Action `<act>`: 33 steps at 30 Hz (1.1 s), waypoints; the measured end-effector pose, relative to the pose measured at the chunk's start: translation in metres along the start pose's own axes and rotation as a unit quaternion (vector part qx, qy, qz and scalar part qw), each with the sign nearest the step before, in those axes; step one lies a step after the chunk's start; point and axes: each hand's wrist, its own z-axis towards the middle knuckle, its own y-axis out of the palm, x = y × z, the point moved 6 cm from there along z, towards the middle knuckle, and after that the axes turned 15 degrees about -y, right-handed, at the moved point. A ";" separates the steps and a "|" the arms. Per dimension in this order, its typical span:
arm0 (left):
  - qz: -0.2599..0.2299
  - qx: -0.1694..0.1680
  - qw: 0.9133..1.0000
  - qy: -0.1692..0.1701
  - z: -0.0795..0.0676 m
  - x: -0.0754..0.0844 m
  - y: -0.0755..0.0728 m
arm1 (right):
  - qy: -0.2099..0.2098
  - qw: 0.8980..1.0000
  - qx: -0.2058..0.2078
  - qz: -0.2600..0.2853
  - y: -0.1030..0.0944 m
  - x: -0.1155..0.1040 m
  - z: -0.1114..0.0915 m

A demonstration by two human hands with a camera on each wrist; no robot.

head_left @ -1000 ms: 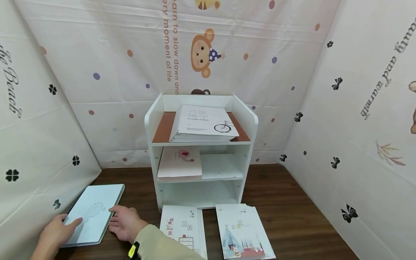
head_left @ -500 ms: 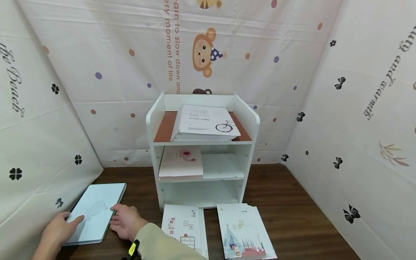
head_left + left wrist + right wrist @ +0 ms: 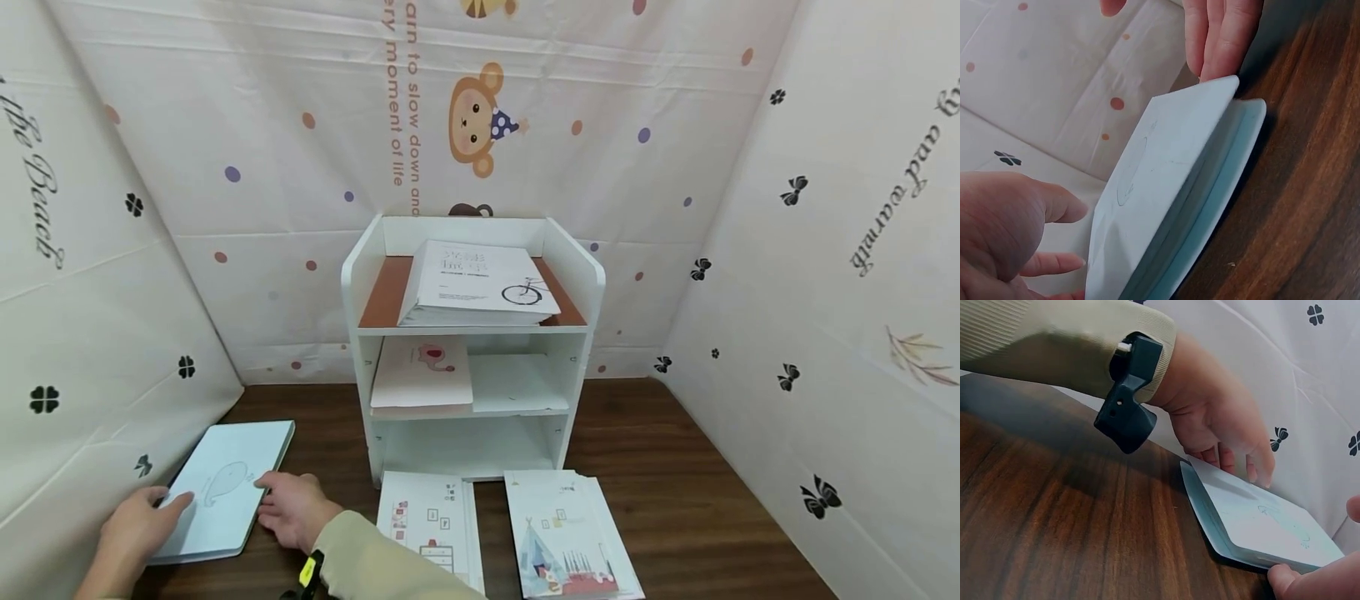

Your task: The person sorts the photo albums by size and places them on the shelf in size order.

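A pale blue notebook (image 3: 225, 487) with a thin line drawing on its cover lies on the table at the left. My left hand (image 3: 135, 529) is at its left edge, thumb spread above the cover and fingertips right at the side. On the opposite edge, my right hand (image 3: 296, 510) touches the notebook's side with extended fingers, the thumb at the cover's rim. From the left wrist view, the notebook (image 3: 1141, 187) shows its page edges and a teal back cover, my left hand (image 3: 1007, 231) beside it. The right wrist view has fingertips of both hands along the notebook (image 3: 1260, 519).
A white three-level shelf (image 3: 592, 287) stands at the back. Its top bears a stack of white books (image 3: 483, 283); its middle level has a pink-white notebook (image 3: 423, 375). Two stacks of illustrated books (image 3: 573, 533) lie before it on the brown table (image 3: 675, 517). Printed cloth walls (image 3: 112, 317) surround everything.
The head view has turned slightly left, so everything sits a little further right in it. Both hands stay at the notebook's edges.
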 end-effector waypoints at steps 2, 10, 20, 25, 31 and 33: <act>-0.011 0.004 1.000 -0.008 0.000 -0.002 0.000 | 0.003 1.000 -0.002 -0.005 -0.001 -0.001 0.001; -0.067 0.001 0.997 -0.025 -0.005 -0.008 -0.004 | -0.001 0.999 -0.013 -0.036 -0.003 0.000 0.004; -0.137 -0.047 0.989 -0.023 0.000 -0.016 -0.001 | -0.024 0.996 0.001 -0.082 -0.005 0.002 0.006; -0.142 -0.058 0.988 -0.009 0.002 -0.019 -0.001 | -0.019 0.997 -0.007 -0.081 -0.002 0.004 0.006; -0.128 -0.054 0.990 0.005 0.003 -0.023 -0.006 | -0.024 0.997 -0.021 -0.075 0.000 0.004 0.005; -0.126 -0.052 0.991 0.005 0.005 -0.024 -0.006 | -0.030 0.996 -0.030 -0.073 0.001 0.003 0.005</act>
